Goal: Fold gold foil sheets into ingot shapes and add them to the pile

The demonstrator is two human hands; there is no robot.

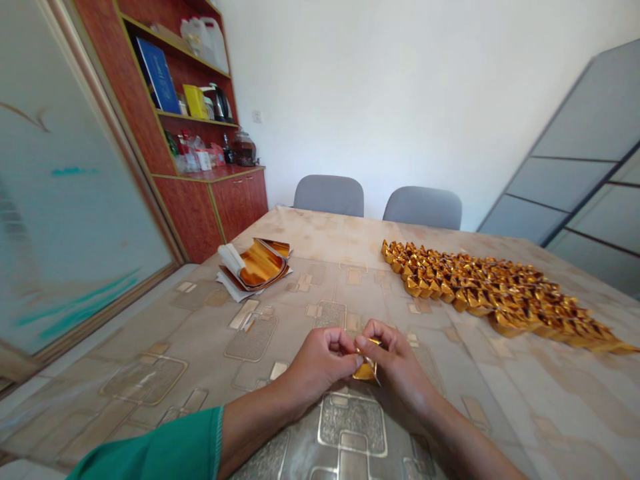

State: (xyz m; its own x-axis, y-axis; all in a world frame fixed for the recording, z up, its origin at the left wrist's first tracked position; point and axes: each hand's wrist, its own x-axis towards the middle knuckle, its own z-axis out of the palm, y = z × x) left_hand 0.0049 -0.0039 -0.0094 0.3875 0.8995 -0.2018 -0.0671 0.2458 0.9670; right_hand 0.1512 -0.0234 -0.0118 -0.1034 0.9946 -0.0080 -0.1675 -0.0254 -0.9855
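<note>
One gold foil piece (365, 371) is held; left hand (326, 361) and right hand (396, 355) pinch it, each grip closed.

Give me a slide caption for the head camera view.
Left hand and right hand pinch a gold piece, with rows of gold shapes and stacked gold sheets beyond.
</note>
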